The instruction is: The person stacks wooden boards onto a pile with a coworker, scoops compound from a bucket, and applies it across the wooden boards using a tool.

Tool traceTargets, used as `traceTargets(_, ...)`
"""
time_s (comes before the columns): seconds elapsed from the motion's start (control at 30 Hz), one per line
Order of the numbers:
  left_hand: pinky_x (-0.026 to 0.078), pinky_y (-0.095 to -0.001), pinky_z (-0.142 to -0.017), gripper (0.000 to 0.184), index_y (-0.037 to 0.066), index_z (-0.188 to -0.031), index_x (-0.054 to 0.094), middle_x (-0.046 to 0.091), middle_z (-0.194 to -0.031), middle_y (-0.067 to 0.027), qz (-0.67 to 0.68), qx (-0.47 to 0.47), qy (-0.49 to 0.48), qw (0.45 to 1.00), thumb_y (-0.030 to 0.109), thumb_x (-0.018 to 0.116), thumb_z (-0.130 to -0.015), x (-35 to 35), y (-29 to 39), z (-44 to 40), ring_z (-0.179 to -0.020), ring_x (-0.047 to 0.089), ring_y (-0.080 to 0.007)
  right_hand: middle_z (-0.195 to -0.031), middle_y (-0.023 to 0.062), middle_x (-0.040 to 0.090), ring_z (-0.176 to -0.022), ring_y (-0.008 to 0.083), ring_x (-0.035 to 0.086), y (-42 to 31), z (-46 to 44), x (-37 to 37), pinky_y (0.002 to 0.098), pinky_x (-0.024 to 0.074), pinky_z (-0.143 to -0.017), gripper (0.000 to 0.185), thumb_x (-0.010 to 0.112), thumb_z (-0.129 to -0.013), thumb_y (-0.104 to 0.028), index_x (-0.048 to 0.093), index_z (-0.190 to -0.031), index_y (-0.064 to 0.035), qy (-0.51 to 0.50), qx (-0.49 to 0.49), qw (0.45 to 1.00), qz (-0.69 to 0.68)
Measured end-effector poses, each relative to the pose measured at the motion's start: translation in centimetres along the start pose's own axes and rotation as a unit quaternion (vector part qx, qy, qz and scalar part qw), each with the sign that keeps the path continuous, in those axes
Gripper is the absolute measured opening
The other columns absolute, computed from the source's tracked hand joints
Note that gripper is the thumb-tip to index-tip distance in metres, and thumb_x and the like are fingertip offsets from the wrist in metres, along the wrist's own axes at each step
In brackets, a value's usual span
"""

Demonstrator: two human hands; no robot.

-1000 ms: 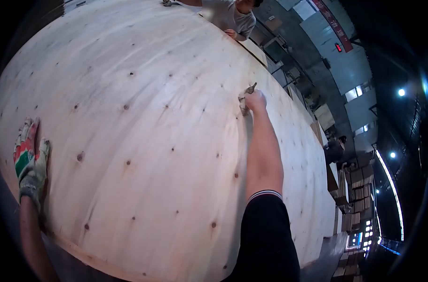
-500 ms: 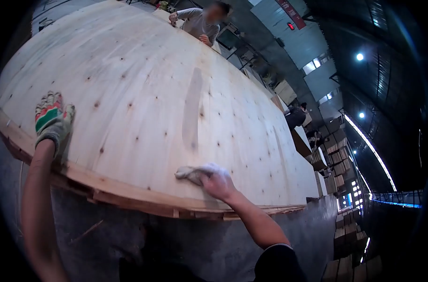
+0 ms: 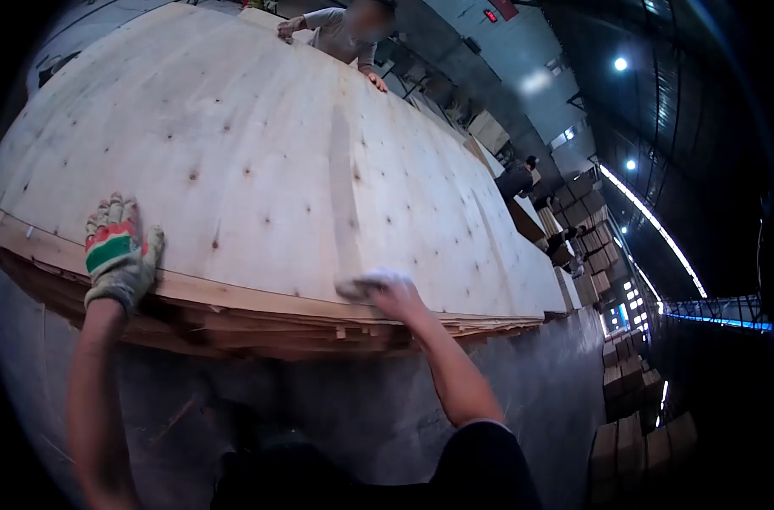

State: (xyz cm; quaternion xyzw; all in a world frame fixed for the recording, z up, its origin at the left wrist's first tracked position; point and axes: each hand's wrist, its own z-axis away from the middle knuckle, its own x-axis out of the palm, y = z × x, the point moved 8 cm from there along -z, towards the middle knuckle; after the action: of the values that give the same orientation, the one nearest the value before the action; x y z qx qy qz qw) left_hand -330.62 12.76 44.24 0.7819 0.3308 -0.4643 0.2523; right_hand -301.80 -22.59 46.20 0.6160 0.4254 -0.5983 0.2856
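A large pale wood sheet (image 3: 259, 204) with several dark knots lies on top of a stack of thin sheets. My left hand (image 3: 122, 251), in a cream glove with red and green bands, rests with its fingers spread on the sheet near its front left edge. Close to the front edge, my right hand (image 3: 394, 295) is closed on a greyish cloth-like item (image 3: 359, 286), which touches the sheet; motion blurs both. A darker strip (image 3: 342, 187) runs across the sheet away from the right hand.
Across the stack, a co-worker (image 3: 344, 32) in a light top has both hands at the far edge. Another person (image 3: 516, 178) bends at the right, near stacked boards (image 3: 595, 246). Grey floor (image 3: 319, 399) shows below the layered front edge.
The view has shifted, showing more of the front edge and floor. My right hand has come from far across the sheet to the near edge with the cloth. My left hand stays on the sheet.
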Motion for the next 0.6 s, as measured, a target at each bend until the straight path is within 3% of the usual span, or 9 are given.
traceTargets(0.07, 0.036, -0.0471, -0.107, 0.051, 0.009, -0.134, 0.055, 0.055, -0.135, -0.0178, 0.052, 0.025, -0.024, 0.998, 0.035, 0.059, -0.09, 0.2, -1.3, -1.2, -0.126, 0.049, -0.0341, -0.097, 0.0156, 0.069, -0.088, 0.0361, 0.066, -3.5, 2.4, -0.2, 0.044, 0.0524, -0.075, 0.018, 0.063, -0.088, -0.018, 0.071, -0.101, -0.0089, 0.047, -0.01, 0.998, -0.037)
traceTargets(0.17, 0.046, -0.0478, -0.09, 0.041, 0.017, -0.129, 0.059, 0.066, -0.105, -0.017, 0.133, -0.008, -0.126, 0.983, 0.03, 0.059, -0.09, 1.5, -7.8, -4.5, -0.1, 0.06, -0.0357, -0.081, 0.0121, 0.07, -0.074, 0.0237, 0.066, -6.3, 0.6, 1.3, 0.0367, 0.0511, -0.069, 0.017, 0.065, -0.088, -0.019, 0.069, -0.098, -0.0053, -0.102, 0.161, 0.969, -0.157)
traceTargets(0.23, 0.047, -0.0477, -0.073, 0.039, 0.016, -0.128, 0.06, 0.065, -0.081, -0.0181, 0.196, -0.028, 0.039, 0.979, 0.029, 0.059, -0.092, 0.8, -15.3, -5.9, -0.082, 0.062, -0.0351, -0.09, 0.006, 0.07, -0.083, 0.0124, 0.063, -9.4, -2.2, 1.0, 0.0303, 0.0521, -0.073, 0.013, 0.065, -0.088, -0.006, 0.067, -0.098, 0.0022, -0.068, 0.203, 0.927, -0.307)
traceTargets(0.3, 0.046, -0.0481, -0.089, 0.037, 0.016, -0.127, 0.061, 0.067, -0.102, -0.0182, 0.166, -0.12, -0.047, 0.978, 0.03, 0.057, -0.093, 0.7, -22.9, -7.8, -0.098, 0.06, -0.0371, -0.093, 0.0064, 0.07, -0.086, 0.0134, 0.063, -14.0, -6.7, -0.2, 0.0287, 0.052, -0.078, 0.013, 0.065, -0.09, -0.004, 0.067, -0.1, 0.0036, 0.013, 0.142, 0.886, -0.441)
traceTargets(0.37, 0.046, -0.0459, -0.094, 0.035, 0.016, -0.126, 0.062, 0.067, -0.109, -0.0161, -0.011, -0.119, 0.053, 0.991, 0.029, 0.057, -0.093, 1.6, -33.1, -9.0, -0.104, 0.06, -0.0364, -0.094, 0.0063, 0.07, -0.088, 0.0135, 0.063, -17.6, -10.8, -1.1, 0.0287, 0.052, -0.082, 0.013, 0.065, -0.091, -0.003, 0.067, -0.101, 0.0042, 0.03, 0.111, 0.907, -0.406)
traceTargets(0.43, 0.044, -0.0449, -0.098, 0.035, 0.016, -0.126, 0.062, 0.065, -0.115, -0.0153, -0.006, -0.114, 0.064, 0.991, 0.029, 0.057, -0.093, 2.7, -41.6, -8.6, -0.108, 0.059, -0.036, -0.096, 0.0068, 0.07, -0.089, 0.0134, 0.063, -20.8, -14.7, -1.0, 0.0287, 0.0517, -0.082, 0.014, 0.066, -0.091, -0.004, 0.067, -0.102, 0.0044, 0.041, 0.086, 0.907, -0.41)
traceTargets(0.5, 0.042, -0.0439, -0.102, 0.035, 0.016, -0.126, 0.062, 0.064, -0.122, -0.0145, 0.0, -0.111, 0.079, 0.991, 0.028, 0.057, -0.093, 1.4, -45.2, -8.8, -0.112, 0.058, -0.0355, -0.092, 0.0067, 0.071, -0.086, 0.0136, 0.063, -23.7, -17.8, -1.2, 0.0293, 0.0507, -0.08, 0.015, 0.066, -0.09, -0.008, 0.07, -0.099, 0.0036, 0.07, 0.083, 0.916, -0.385)
traceTargets(0.57, 0.038, -0.0444, -0.108, 0.035, 0.016, -0.125, 0.062, 0.06, -0.131, -0.0136, -0.011, -0.096, -0.033, 0.995, 0.028, 0.057, -0.092, 2.4, -47.8, -10.5, -0.119, 0.056, -0.0343, -0.093, 0.0066, 0.072, -0.085, 0.0138, 0.063, -28.1, -21.5, -0.9, 0.0294, 0.0508, -0.079, 0.018, 0.065, -0.09, -0.009, 0.07, -0.101, 0.0036, 0.078, 0.068, 0.92, -0.378)
traceTargets(0.6, 0.036, -0.0466, -0.108, 0.04, 0.013, -0.126, 0.061, 0.056, -0.136, -0.0148, -0.027, -0.071, 0.038, 0.996, 0.03, 0.059, -0.09, 1.2, -47.7, -10.9, -0.122, 0.054, -0.0346, -0.091, 0.0067, 0.072, -0.084, 0.0136, 0.064, -30.3, -23.2, -0.7, 0.0293, 0.0509, -0.079, 0.019, 0.065, -0.09, -0.01, 0.07, -0.102, 0.004, 0.089, 0.076, 0.919, -0.377)
